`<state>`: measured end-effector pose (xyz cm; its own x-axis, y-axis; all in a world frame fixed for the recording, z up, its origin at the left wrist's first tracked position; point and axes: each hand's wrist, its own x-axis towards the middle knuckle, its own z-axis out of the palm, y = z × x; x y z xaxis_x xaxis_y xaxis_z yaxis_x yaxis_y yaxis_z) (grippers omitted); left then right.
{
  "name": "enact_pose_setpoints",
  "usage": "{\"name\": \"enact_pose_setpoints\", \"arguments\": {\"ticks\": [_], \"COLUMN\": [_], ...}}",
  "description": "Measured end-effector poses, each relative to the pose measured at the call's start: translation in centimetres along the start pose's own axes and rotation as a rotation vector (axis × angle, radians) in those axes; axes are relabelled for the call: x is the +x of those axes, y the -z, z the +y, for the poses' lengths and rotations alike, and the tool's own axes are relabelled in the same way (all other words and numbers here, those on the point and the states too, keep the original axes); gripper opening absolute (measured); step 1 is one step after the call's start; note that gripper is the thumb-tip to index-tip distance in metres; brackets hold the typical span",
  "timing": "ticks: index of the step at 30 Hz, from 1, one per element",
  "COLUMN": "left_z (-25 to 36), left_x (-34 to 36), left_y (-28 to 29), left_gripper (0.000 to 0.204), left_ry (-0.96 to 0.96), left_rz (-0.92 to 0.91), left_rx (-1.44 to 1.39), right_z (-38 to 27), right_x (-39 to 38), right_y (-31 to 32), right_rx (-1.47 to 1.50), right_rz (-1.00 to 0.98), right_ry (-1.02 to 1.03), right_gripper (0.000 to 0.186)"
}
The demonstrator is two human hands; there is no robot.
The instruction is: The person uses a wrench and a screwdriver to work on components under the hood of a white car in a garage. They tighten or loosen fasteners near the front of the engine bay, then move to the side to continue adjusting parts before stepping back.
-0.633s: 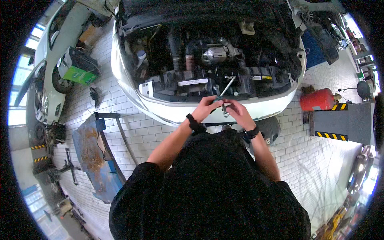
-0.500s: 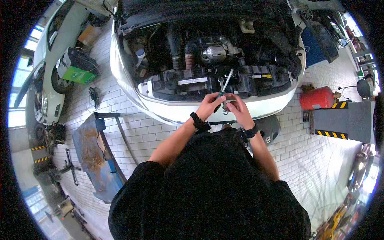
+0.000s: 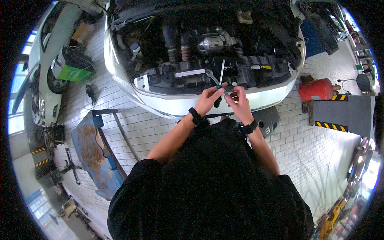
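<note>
In front of the open engine bay [image 3: 168, 82] of a white car, both my hands are raised close together. My left hand [image 3: 206, 101] is closed round a screwdriver [image 3: 222, 72], its pale shaft pointing up and away and its dark handle showing below the fingers. A combination wrench [image 3: 213, 77] crosses the screwdriver at a slant, its open jaw up to the left. The wrench's lower end lies in the fingers of my right hand [image 3: 241, 105], which are bent and closed on it. Where the two tools cross, my left fingertips partly cover them.
The white front bumper [image 3: 176, 106] runs just beyond my hands. A dark plastic cover [image 3: 267, 122] lies low on the right. A red tank [image 3: 316, 89] stands by a grey ramp [image 3: 340, 112]. At left are a rusty blue panel stand [image 3: 90, 152] and a green-and-black box [image 3: 74, 66].
The wrench has turned, its open jaw swinging left across the screwdriver. The screwdriver now points more upright. My hands appear slightly higher, and the view has shifted a little.
</note>
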<state>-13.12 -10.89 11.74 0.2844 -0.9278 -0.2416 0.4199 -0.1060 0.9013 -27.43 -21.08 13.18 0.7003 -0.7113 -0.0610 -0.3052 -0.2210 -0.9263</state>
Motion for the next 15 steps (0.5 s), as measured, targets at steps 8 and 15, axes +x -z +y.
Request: {"name": "enact_pose_setpoints", "arguments": {"ticks": [8,15], "left_z": [0.7,1.0], "left_x": [0.5,1.7], "left_y": [-1.2,-1.7], "left_gripper": [0.041,0.044], "left_ry": [-0.001,-0.182], "left_rz": [-0.012,0.036], "left_rx": [-0.063,0.096], "right_z": [-1.9,-0.4], "right_x": [0.0,0.8], "right_y": [0.0,0.3], "right_rx": [0.809,0.843], "right_rz": [-0.490,-0.431], "right_ry": [-0.517,-0.439], "right_gripper": [0.040,0.042]}}
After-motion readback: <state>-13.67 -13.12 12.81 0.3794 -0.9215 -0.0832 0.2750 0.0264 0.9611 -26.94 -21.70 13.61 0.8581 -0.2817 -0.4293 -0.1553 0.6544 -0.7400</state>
